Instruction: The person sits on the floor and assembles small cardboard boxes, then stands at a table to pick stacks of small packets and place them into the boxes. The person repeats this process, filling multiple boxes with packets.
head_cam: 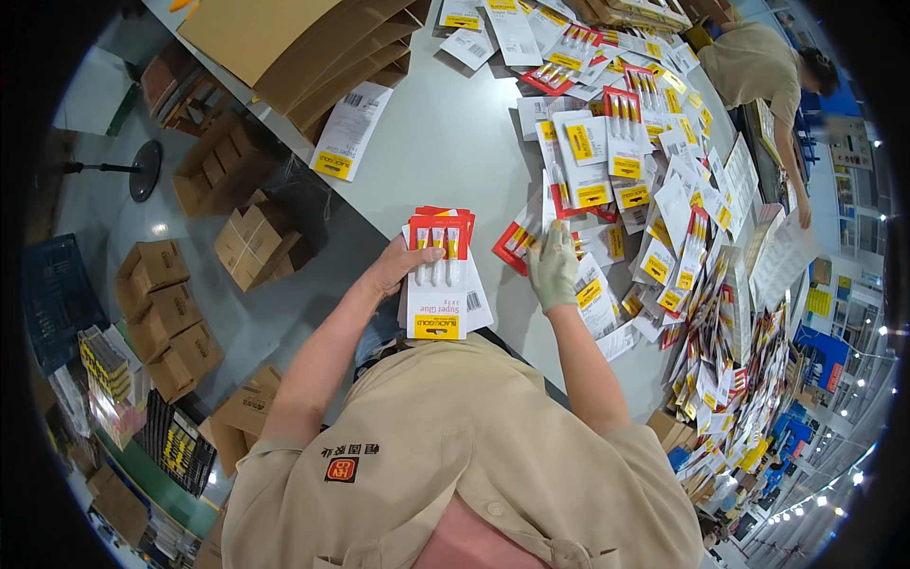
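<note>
My bare left hand holds a stack of super glue blister cards at the table's near edge, thumb over the tubes of the top card. My right hand, in a pale glove, lies on the near side of a wide pile of carded glue packs. Its fingers touch a white card standing nearly on edge; whether they grip it is hidden. Just left of these fingers lies a red-edged card. The pile's cards overlap, some face up with tubes showing, others with the printed back up.
Nested cardboard cartons stand on the table at the upper left, beside a single card. More cartons and a round stand base are on the floor at left. Another person leans over at the upper right.
</note>
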`<state>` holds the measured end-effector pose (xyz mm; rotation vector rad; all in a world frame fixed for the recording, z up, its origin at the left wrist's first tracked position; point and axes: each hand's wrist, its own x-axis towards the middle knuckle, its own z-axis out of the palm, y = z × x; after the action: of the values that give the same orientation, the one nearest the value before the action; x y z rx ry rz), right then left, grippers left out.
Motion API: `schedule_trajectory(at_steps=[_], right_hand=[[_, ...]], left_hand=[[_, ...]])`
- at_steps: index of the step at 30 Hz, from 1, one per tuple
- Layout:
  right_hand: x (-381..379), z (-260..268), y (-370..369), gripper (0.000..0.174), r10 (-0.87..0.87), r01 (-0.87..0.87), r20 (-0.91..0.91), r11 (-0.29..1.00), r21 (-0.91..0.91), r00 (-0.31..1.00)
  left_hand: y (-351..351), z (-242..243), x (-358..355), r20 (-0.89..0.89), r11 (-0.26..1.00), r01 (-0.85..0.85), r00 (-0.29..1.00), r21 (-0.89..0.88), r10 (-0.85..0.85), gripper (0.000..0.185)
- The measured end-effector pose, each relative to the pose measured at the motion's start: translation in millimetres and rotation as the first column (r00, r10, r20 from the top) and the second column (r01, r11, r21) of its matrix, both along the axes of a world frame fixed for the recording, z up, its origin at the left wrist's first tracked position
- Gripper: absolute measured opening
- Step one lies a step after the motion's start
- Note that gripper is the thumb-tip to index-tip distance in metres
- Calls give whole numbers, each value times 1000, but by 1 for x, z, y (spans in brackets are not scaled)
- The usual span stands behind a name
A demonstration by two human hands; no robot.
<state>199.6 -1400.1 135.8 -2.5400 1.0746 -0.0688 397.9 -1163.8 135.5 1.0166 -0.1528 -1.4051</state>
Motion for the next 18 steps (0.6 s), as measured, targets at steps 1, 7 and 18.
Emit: schedule_trajectory(at_steps=[1,7,18], right_hand=[[-10,11,5,65,53,-52,17,997,-60,998],[-20,94,25,37,152,-164,361,987,3,920],[49,95,64,56,463,-468,579,870,-154,671]], left_hand=[[-1,-1,1,-2,1000,-14,1000,-21,14,56],[-10,-4,5,-243,991,-97,967,-97,71,60],[4,-3,5,-67,989,108,991,-98,-114,62]])
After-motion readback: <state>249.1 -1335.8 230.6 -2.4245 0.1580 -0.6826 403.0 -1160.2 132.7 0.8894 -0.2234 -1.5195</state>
